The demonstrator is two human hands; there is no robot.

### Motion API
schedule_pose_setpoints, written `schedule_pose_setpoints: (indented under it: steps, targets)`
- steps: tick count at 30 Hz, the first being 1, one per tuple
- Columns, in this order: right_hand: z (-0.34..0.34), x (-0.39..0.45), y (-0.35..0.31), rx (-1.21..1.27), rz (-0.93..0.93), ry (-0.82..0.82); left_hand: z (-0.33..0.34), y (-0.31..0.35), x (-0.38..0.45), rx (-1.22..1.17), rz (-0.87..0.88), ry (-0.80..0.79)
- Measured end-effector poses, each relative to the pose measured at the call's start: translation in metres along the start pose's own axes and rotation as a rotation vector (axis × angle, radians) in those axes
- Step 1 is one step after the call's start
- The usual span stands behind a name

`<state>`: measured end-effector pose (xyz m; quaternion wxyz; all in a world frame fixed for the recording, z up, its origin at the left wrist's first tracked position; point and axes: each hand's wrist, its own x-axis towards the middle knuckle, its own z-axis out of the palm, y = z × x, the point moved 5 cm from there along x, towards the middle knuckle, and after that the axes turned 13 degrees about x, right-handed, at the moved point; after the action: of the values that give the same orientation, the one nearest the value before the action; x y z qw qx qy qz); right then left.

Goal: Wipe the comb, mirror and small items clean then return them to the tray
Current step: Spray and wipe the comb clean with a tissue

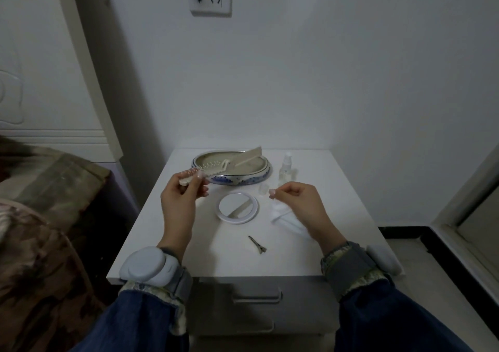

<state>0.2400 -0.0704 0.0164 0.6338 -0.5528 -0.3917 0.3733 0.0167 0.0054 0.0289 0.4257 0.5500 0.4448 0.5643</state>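
My left hand (pixel 179 199) grips one end of a cream hairbrush (pixel 209 168) with pale bristle tips, holding it over the left rim of the blue-and-white oval tray (pixel 237 181). A flat cream comb (pixel 248 156) lies in the tray, its far end propped on the back rim. My right hand (pixel 297 203) hovers over a white cloth (pixel 286 218), thumb and forefinger pinched together with nothing visible between them. The round white-framed mirror (pixel 237 207) lies face up between my hands. A dark metal hair clip (pixel 258 244) lies nearer the front edge.
A small clear spray bottle (pixel 286 166) stands right of the tray, with a clear cap (pixel 263 189) on the white nightstand (pixel 216 260) beside it. A bed with a patterned cover (pixel 40 216) is at the left. The wall is close behind.
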Motion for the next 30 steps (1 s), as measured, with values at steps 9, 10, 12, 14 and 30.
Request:
schedule_pose_setpoints:
  steps: [9, 10, 12, 14, 30]
  targets:
    - [-0.003, -0.002, 0.003, 0.027, 0.065, 0.013, -0.001, -0.006, 0.003, -0.37, -0.233, -0.016]
    - [0.0, -0.003, 0.003, 0.028, 0.081, -0.01, 0.002, -0.007, 0.003, -0.427, -0.274, -0.04]
    - [0.006, -0.006, 0.002, 0.045, 0.112, -0.058, 0.01, -0.007, 0.0, -0.496, -0.338, -0.107]
    - [0.012, -0.008, 0.002, 0.063, 0.121, -0.094, 0.017, -0.006, -0.003, -0.503, -0.37, -0.171]
    - [0.024, -0.011, -0.009, 0.072, -0.014, -0.117, 0.047, -0.005, -0.026, -0.332, -0.392, -0.581]
